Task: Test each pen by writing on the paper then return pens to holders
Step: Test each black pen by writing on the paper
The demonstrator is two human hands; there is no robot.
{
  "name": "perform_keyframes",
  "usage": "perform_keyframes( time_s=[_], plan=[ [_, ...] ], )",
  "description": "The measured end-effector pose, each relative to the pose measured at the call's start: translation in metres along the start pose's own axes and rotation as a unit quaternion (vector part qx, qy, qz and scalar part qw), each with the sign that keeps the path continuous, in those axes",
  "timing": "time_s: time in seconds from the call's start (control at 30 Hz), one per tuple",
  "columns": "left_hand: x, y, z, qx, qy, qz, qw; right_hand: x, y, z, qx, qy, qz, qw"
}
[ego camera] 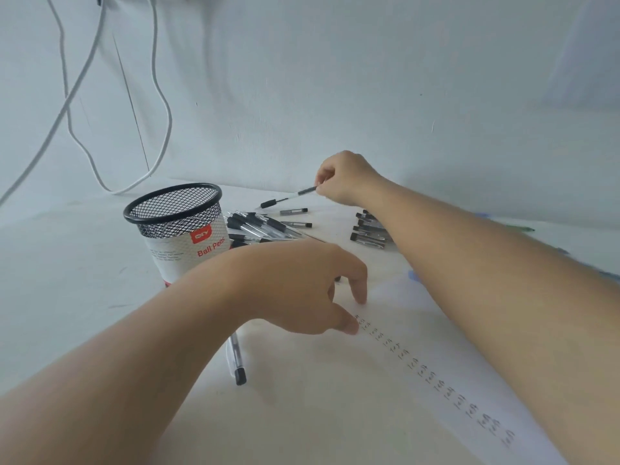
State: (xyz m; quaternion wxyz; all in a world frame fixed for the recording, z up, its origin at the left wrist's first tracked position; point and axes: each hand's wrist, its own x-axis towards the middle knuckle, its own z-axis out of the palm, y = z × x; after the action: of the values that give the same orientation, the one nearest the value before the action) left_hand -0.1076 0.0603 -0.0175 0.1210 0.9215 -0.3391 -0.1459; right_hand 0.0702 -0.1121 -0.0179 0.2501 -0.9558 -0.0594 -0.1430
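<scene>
The left forearm comes in from the near left corner of the pale worktop (84,280), and the left hand (302,286) is arched over a white sheet of paper (335,397). Its thumb and a fingertip press on the sheet; the fingers are bent loosely and grip nothing that can be seen. A slanting column of small black handwritten marks (432,377) runs from just beside the thumb down towards the near right corner.

Under the left wrist, at the paper's left edge, lies a clear-barrelled pen with a black end (237,362), partly hidden by the arm.

Behind the left hand stands a black wire-mesh pen holder with a white and red "Ball Pens" label (174,213), upright. Just to its right lies a loose heap of clear pens with black caps (258,226), with two short dark-tipped pieces (295,218) beside it; whether these are pens or caps is unclear. A second stack of similar pens (367,233) lies by the right forearm.

The right hand (345,177), well apart from the left, is near the far edge. Its fingertips pinch one end of a clear pen with a black cap (288,197), which is lifted off the worktop and slopes down to the left.

White cables (161,112) hang against the wall behind.
</scene>
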Motion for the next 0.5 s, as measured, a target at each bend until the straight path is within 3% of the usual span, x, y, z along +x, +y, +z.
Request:
perform_keyframes(
  time_s=[0.07, 0.13, 0.2, 0.3, 0.37, 0.5],
  plan=[
    [0.003, 0.001, 0.001, 0.011, 0.022, 0.012, 1.000, -0.013, -0.004, -0.023, 0.131, 0.061, 0.011, 0.989],
    [0.006, -0.001, 0.002, 0.000, 0.023, 0.009, 1.000, -0.031, -0.010, -0.051, 0.273, 0.134, 0.027, 0.952],
    [0.004, -0.002, 0.002, 0.013, 0.033, 0.008, 0.999, -0.053, -0.016, -0.081, 0.411, 0.173, 0.049, 0.894],
    [0.001, 0.001, 0.001, 0.015, 0.031, 0.009, 0.999, -0.094, -0.021, -0.113, 0.575, 0.158, 0.075, 0.799],
    [0.000, 0.003, 0.002, 0.011, 0.035, 0.012, 0.999, -0.126, -0.020, -0.123, 0.601, 0.113, 0.081, 0.787],
    [-0.003, 0.008, 0.004, 0.021, 0.054, 0.008, 0.998, -0.187, -0.023, -0.126, 0.585, 0.025, 0.123, 0.802]
  ],
)
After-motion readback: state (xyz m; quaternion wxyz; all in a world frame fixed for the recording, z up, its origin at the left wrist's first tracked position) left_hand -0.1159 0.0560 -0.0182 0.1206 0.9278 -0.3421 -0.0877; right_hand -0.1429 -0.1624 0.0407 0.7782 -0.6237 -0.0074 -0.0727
